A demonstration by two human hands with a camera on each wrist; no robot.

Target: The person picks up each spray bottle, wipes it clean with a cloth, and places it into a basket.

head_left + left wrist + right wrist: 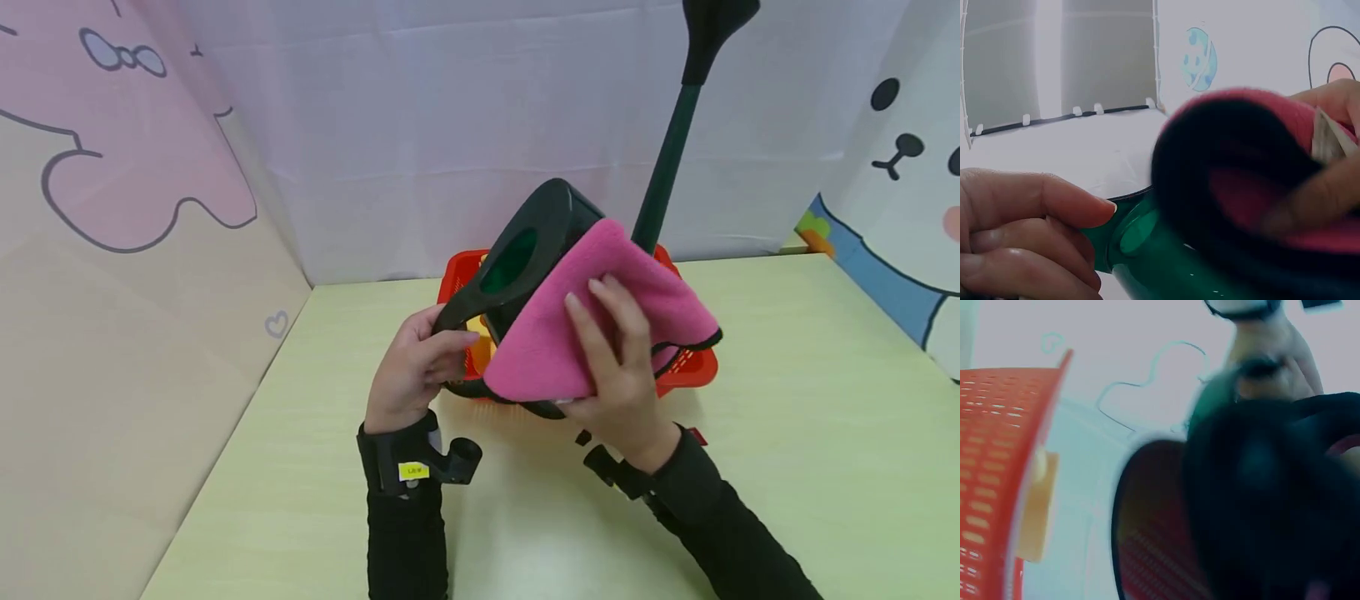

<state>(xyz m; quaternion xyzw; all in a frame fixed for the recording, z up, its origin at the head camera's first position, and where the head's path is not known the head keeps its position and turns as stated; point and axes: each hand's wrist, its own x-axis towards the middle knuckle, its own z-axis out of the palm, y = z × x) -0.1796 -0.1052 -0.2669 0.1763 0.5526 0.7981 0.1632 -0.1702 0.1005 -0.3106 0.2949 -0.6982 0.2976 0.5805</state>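
Note:
A dark green watering can point(551, 204) is held tilted above the table, its long spout point(666, 167) pointing up toward the back right. My left hand point(408, 367) grips the black handle at the can's left end. With my right hand point(622, 375) I hold a pink cloth point(536, 342) with a black edge against the can's side. In the left wrist view the cloth point(1297, 122) curls open toward the camera, with a blurred finger of the right hand inside its fold. Much of the can's body is hidden behind the cloth.
Behind the can stands a red plastic basket point(461, 271), partly covered. An orange-yellow item point(480, 354) shows by it; its kind cannot be told. The pale table point(300, 508) meets a white curtain point(450, 125) at the back and printed panels at both sides.

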